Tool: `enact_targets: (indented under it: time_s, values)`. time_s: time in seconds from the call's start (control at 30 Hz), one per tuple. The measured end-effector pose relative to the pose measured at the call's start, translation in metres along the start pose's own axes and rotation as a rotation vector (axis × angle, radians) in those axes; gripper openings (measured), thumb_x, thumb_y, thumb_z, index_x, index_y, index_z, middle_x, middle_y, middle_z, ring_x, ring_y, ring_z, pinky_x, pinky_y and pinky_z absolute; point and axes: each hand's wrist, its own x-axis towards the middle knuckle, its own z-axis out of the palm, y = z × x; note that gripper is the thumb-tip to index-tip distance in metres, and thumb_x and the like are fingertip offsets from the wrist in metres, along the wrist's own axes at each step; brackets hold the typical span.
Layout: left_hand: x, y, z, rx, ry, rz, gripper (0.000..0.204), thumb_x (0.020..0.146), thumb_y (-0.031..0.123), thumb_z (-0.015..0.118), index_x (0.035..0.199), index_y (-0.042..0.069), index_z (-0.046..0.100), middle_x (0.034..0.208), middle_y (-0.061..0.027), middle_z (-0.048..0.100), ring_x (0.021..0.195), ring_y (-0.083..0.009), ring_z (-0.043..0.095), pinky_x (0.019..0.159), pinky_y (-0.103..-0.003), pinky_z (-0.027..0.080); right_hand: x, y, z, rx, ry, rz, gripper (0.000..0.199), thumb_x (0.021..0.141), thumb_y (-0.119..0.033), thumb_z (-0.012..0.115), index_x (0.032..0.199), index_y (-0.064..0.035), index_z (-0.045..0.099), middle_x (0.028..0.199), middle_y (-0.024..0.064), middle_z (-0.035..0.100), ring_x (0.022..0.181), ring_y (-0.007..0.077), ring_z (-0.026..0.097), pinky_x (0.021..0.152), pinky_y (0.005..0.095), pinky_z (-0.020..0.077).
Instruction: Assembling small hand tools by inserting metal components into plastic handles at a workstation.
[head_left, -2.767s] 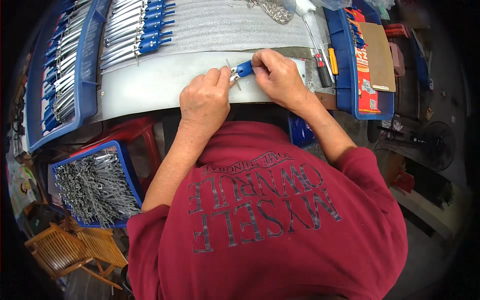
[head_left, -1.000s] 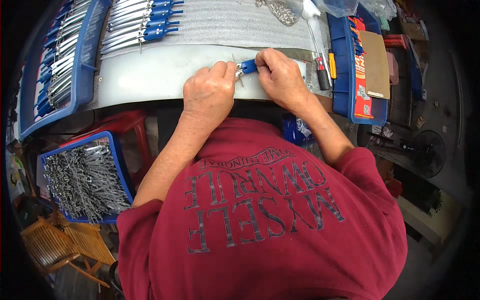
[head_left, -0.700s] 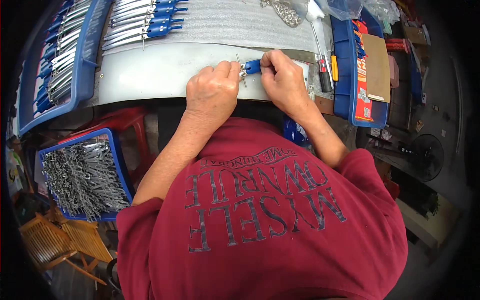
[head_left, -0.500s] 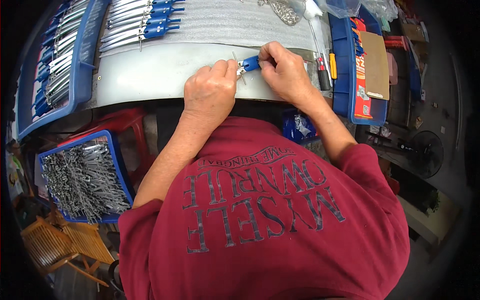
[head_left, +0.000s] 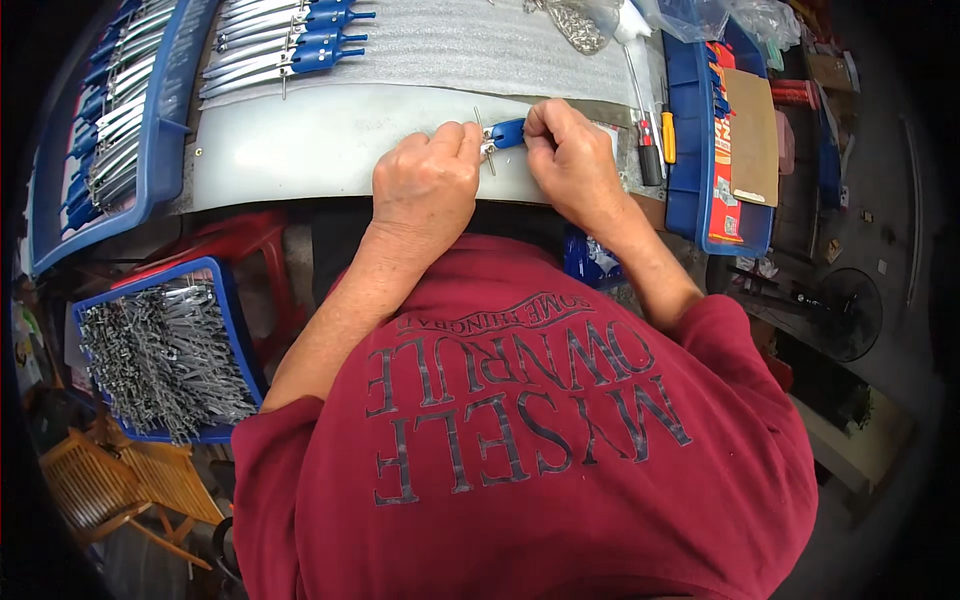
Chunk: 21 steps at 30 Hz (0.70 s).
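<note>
Above the pale board at the table's near edge, both hands hold one blue-and-silver metal piece with a thin cross pin. My left hand is closed over its left part, which is hidden under the fingers. At the blue right end, the fingers and thumb of my right hand are pinched together. Only the short middle stretch with the pin shows between them. Similar pieces, with long silver blades and blue ends, lie in a row on grey foam behind my left hand.
A blue tray of similar pieces stands at left. Below it is a blue bin heaped with grey metal parts, beside a red stool. Screwdrivers lie right of my right hand, next to another blue crate. Small metal parts lie at the back.
Both hands and the blue-and-silver metal piece have shifted slightly to the right. The grip of each hand looks much the same.
</note>
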Motion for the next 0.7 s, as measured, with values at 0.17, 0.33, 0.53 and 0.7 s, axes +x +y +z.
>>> enact_targets:
  time_s: [0.17, 0.33, 0.53, 0.7]
  values:
    - [0.0, 0.0, -0.001, 0.007, 0.005, -0.001, 0.006, 0.069, 0.01, 0.056, 0.068, 0.007, 0.05, 0.059, -0.0033, 0.045, 0.05, -0.0168, 0.05, 0.042, -0.028, 0.042, 0.007, -0.001, -0.002, 0.03, -0.065, 0.082, 0.009, 0.069, 0.004, 0.052, 0.076, -0.0008, 0.048, 0.067, 0.0128, 0.053, 0.06, 0.0236, 0.054, 0.056, 0.0301, 0.0427]
    - [0.0, 0.001, -0.003, -0.014, -0.002, 0.008, 0.006, 0.069, 0.01, 0.056, 0.069, 0.007, 0.051, 0.06, -0.0035, 0.045, 0.051, -0.0168, 0.05, 0.044, -0.028, 0.043, 0.001, -0.001, -0.001, -0.008, -0.019, -0.019, 0.009, 0.069, 0.003, 0.052, 0.076, -0.0007, 0.048, 0.067, 0.0135, 0.054, 0.06, 0.0255, 0.055, 0.056, 0.0312, 0.0429]
    - [0.0, 0.001, 0.0, -0.015, 0.015, -0.024, 0.006, 0.069, 0.01, 0.056, 0.07, 0.007, 0.051, 0.06, -0.0031, 0.046, 0.051, -0.0165, 0.05, 0.044, -0.028, 0.043, 0.006, -0.004, -0.001, 0.012, -0.058, 0.065, 0.008, 0.069, 0.003, 0.052, 0.075, -0.0009, 0.047, 0.067, 0.0134, 0.054, 0.06, 0.0273, 0.054, 0.056, 0.0322, 0.0426]
    - [0.0, 0.001, -0.002, -0.006, -0.018, -0.02, 0.006, 0.07, 0.011, 0.056, 0.069, 0.007, 0.051, 0.06, -0.003, 0.046, 0.051, -0.0164, 0.05, 0.044, -0.027, 0.043, 0.007, -0.002, -0.005, 0.045, -0.087, 0.103, 0.008, 0.069, 0.003, 0.052, 0.074, -0.0009, 0.047, 0.066, 0.0134, 0.053, 0.059, 0.026, 0.054, 0.055, 0.0314, 0.0422]
